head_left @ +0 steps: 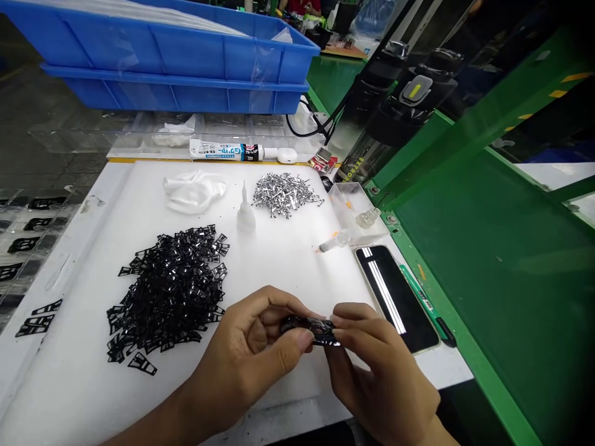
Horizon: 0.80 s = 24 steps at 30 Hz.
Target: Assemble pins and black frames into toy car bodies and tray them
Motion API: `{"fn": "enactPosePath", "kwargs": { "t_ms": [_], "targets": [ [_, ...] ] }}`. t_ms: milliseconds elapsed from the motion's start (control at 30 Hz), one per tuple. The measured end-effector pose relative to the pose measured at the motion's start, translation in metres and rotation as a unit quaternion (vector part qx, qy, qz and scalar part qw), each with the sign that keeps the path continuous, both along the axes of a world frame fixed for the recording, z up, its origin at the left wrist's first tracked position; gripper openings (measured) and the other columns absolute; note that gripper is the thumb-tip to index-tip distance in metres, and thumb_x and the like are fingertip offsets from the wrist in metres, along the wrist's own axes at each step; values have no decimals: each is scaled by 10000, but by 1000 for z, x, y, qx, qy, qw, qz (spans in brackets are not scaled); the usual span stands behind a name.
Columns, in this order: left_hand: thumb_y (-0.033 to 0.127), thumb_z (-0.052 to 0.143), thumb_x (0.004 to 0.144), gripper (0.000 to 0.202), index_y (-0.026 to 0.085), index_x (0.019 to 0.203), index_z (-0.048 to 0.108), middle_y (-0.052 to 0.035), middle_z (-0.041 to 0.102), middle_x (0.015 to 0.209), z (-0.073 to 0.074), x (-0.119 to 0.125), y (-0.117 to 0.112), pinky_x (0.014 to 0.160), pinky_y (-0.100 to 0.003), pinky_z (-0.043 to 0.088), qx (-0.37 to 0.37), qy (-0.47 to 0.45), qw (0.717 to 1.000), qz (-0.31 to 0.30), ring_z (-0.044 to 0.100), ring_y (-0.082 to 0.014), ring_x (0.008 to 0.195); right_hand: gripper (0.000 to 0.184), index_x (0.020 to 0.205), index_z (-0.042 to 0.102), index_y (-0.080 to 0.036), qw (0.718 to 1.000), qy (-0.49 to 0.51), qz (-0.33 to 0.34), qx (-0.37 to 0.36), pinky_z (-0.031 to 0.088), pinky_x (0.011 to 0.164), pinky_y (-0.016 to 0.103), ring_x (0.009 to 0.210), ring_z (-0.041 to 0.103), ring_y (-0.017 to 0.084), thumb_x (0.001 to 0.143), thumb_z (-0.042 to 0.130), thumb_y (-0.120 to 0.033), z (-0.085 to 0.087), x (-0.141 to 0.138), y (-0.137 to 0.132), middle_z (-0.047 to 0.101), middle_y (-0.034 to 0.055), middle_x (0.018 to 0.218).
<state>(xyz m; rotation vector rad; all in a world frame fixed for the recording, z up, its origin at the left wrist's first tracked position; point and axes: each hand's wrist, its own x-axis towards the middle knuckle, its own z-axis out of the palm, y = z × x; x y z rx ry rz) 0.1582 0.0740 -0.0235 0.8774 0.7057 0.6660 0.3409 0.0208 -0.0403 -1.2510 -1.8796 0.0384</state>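
Observation:
Both of my hands hold one glossy black plastic part (316, 328) above the front of the white work mat (274, 266). My left hand (255, 353) grips its left end, thumb along the near side. At the right end, the fingers of my right hand (372, 353) pinch it. My fingertips cover much of the part, so its full shape is hidden. To the left lies a big pile of small black frame-shaped pieces (171, 291). A heap of small silvery metal pieces (286, 193) sits farther back, beside a small white bottle with a thin nozzle (246, 210).
Blue bins (186, 56) stand at the back, behind a glue tube (227, 151). On the right are a syringe (333, 241), a clear box (356, 214), a phone (397, 297), a green pen-like tool (425, 303), a dark bottle (400, 111) and a green metal frame (502, 248).

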Motion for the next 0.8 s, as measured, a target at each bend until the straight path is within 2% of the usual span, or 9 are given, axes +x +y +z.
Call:
{"fn": "enactPosePath", "kwargs": {
  "t_ms": [167, 267, 367, 433, 533, 633, 700, 800],
  "targets": [
    [249, 704, 874, 257, 224, 1129, 682, -67, 730, 1136, 3, -1, -6, 967, -304, 520, 27, 19, 999, -4, 678, -208, 1069, 303, 1025, 609, -175, 999, -9, -14, 35, 659, 753, 359, 920, 704, 232, 786, 652, 6, 6, 5, -9, 651, 81, 908],
    [241, 725, 846, 377, 255, 1218, 663, -61, 732, 1169, 3, -1, -11, 1020, -341, 502, 40, 50, 998, 10, 672, -237, 1111, 309, 1061, 620, -181, 999, -30, -24, 33, 668, 667, 338, 920, 714, 248, 799, 665, -23, 10, 6, -15, 677, 96, 938],
    [242, 729, 836, 399, 249, 1230, 673, -69, 737, 1171, 3, -1, -12, 1007, -342, 512, 52, 50, 997, 22, 679, -242, 1095, 318, 1071, 624, -190, 998, -42, -28, 43, 659, 591, 318, 881, 720, 244, 806, 667, -21, 12, 6, -16, 688, 93, 923],
    [258, 719, 846, 373, 233, 1216, 683, -78, 742, 1158, 4, 0, -12, 968, -337, 533, 43, 29, 998, 30, 693, -240, 1054, 339, 1081, 622, -182, 998, -39, -16, 39, 666, 642, 335, 925, 712, 248, 799, 668, 1, 10, 8, -16, 687, 87, 915],
    [283, 730, 846, 342, 224, 1181, 693, -75, 759, 1099, 6, 3, -11, 931, -329, 543, 20, 19, 998, 57, 714, -228, 982, 373, 1135, 599, -180, 999, -34, 13, -12, 656, 810, 381, 1048, 675, 245, 817, 662, 4, 7, 10, -14, 678, 85, 979],
    [282, 742, 843, 378, 245, 1211, 666, -63, 762, 1082, 5, 3, -11, 943, -339, 531, 12, 18, 997, 78, 715, -228, 980, 353, 1150, 563, -206, 998, -17, 32, -50, 630, 885, 373, 1045, 675, 215, 857, 638, -23, 7, 11, -12, 669, 70, 999],
    [285, 726, 859, 411, 254, 1258, 631, -69, 743, 1145, 3, 2, -11, 977, -356, 510, 23, 17, 996, 82, 702, -234, 1024, 332, 1158, 550, -218, 997, 2, 23, -73, 626, 888, 341, 1016, 686, 205, 875, 654, -79, 12, 13, -11, 669, 67, 1007],
    [279, 693, 888, 431, 271, 1305, 585, -62, 709, 1228, 0, -1, -11, 1037, -356, 468, 81, 41, 994, 60, 664, -234, 1119, 415, 1274, 539, -202, 986, 24, 5, -165, 595, 957, 322, 1099, 666, 224, 887, 690, -215, 24, 18, -12, 644, 111, 1198]
  ]
}}
